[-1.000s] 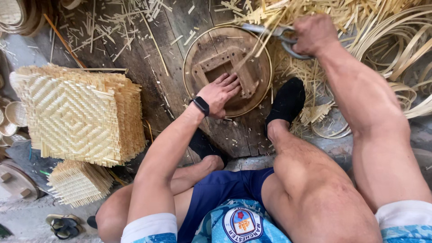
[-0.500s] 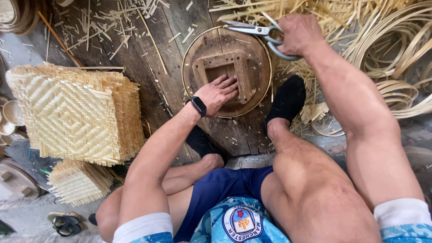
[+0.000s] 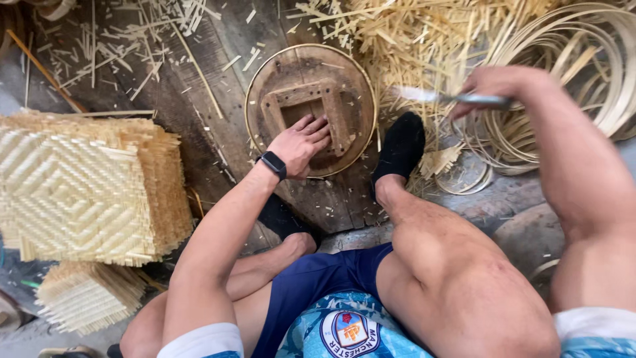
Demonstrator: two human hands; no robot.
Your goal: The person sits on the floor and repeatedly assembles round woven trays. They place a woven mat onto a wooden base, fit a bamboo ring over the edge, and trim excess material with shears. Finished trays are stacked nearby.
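My left hand [image 3: 301, 142], with a black watch on the wrist, lies flat on a round wooden mould [image 3: 310, 106] that has a square wooden frame in its middle and a thin rim hoop. My right hand [image 3: 493, 85] is raised to the right of the mould and grips a pair of scissors [image 3: 440, 97], blurred, with the blades pointing left over a heap of bamboo strips [image 3: 424, 40]. My black-socked foot [image 3: 399, 149] rests beside the mould.
A tall stack of square woven bamboo mats [image 3: 86, 185] stands at the left, a smaller stack [image 3: 86, 295] below it. Coiled bamboo hoops [image 3: 583, 73] lie at the right. Offcuts litter the dark wooden board [image 3: 199, 73].
My right hand has swung the scissors away from the mould's top edge, rightwards and down over the strips. The left hand stays pressed on the mould.
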